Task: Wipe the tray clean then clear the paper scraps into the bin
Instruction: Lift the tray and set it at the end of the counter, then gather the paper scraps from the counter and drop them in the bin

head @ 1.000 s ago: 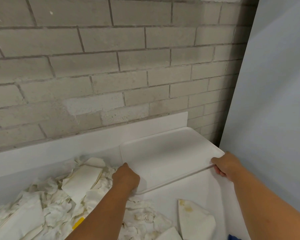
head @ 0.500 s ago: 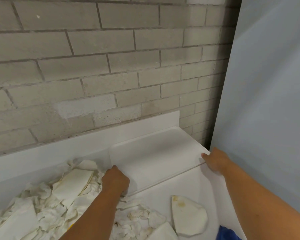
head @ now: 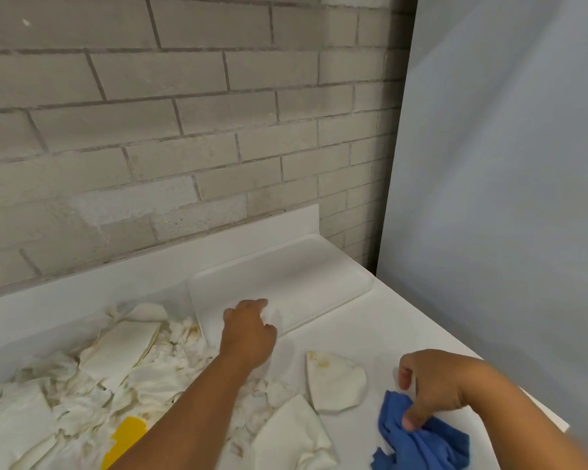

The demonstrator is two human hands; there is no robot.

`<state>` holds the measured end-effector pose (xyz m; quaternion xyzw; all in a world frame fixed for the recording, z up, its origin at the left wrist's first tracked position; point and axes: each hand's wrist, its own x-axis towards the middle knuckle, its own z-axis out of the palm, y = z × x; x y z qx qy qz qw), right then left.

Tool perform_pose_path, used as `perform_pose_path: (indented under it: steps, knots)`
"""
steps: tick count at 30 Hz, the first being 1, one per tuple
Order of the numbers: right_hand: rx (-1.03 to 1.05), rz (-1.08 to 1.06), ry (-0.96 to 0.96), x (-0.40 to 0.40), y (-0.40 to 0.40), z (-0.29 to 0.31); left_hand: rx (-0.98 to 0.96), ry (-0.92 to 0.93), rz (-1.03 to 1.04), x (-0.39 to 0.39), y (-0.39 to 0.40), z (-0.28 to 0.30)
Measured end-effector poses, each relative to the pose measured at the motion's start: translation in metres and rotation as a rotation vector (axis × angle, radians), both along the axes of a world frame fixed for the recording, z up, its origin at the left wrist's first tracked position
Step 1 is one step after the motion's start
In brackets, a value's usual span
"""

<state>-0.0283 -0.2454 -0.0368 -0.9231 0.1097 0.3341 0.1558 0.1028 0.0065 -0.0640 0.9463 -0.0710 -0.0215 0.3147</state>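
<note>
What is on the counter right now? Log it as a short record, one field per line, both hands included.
tray: white tray lies flat on the white counter, by the brick wall
left hand: left hand rests on the tray's near left corner
right hand: right hand grips the blue cloth
cloth: bunched on the counter's near right part
paper scraps: stained pile left of the tray; one piece lies apart
bin: not in view

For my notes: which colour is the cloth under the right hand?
Blue. The cloth shows best in the head view, gripped by the right hand.
</note>
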Motion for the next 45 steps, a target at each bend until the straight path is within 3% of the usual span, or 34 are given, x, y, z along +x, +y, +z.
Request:
perform_pose_path:
  steps: [4, 12, 17, 21, 24, 27, 31, 35, 38, 41, 45]
  knots:
    - [0.044, -0.005, -0.099, -0.027, 0.006, -0.014, -0.066, -0.037, -0.297, -0.040, -0.019, 0.002]
    - [0.290, 0.037, -0.355, -0.054, 0.008, 0.022, -0.355, 0.400, -0.669, -0.094, -0.040, 0.024]
    - [0.416, 0.060, -0.519, -0.056, 0.016, 0.055, -0.402, 0.483, -0.805, -0.103, -0.054, 0.037]
    - [0.477, 0.030, -0.475, -0.062, 0.006, 0.079, -0.529, 0.406, -0.777, -0.107, -0.062, 0.046]
    - [0.183, 0.031, -0.501, -0.062, -0.010, 0.092, -0.542, 0.337, -0.714, -0.103, -0.073, 0.053]
    - [-0.008, -0.035, -0.699, -0.052, -0.021, 0.104, -0.558, 0.204, -0.602, -0.092, -0.092, 0.065]
    - [0.012, -0.221, -0.980, -0.051, -0.023, 0.107, -0.692, 0.108, -0.504, -0.077, -0.111, 0.079]
    - [0.026, -0.136, -0.924, -0.064, -0.026, 0.082, -0.564, 0.074, -0.517, -0.074, -0.111, 0.055]
    - [-0.030, -0.043, -0.653, -0.072, -0.035, 0.047, -0.368, 0.144, -0.644, -0.079, -0.102, 0.014]
    - [0.063, -0.057, -0.463, -0.074, -0.042, 0.019, -0.201, 0.257, -0.691, -0.087, -0.097, -0.014]
    - [0.193, -0.248, -0.607, -0.059, -0.049, -0.004, -0.119, 0.178, -0.559, -0.083, -0.110, -0.014]
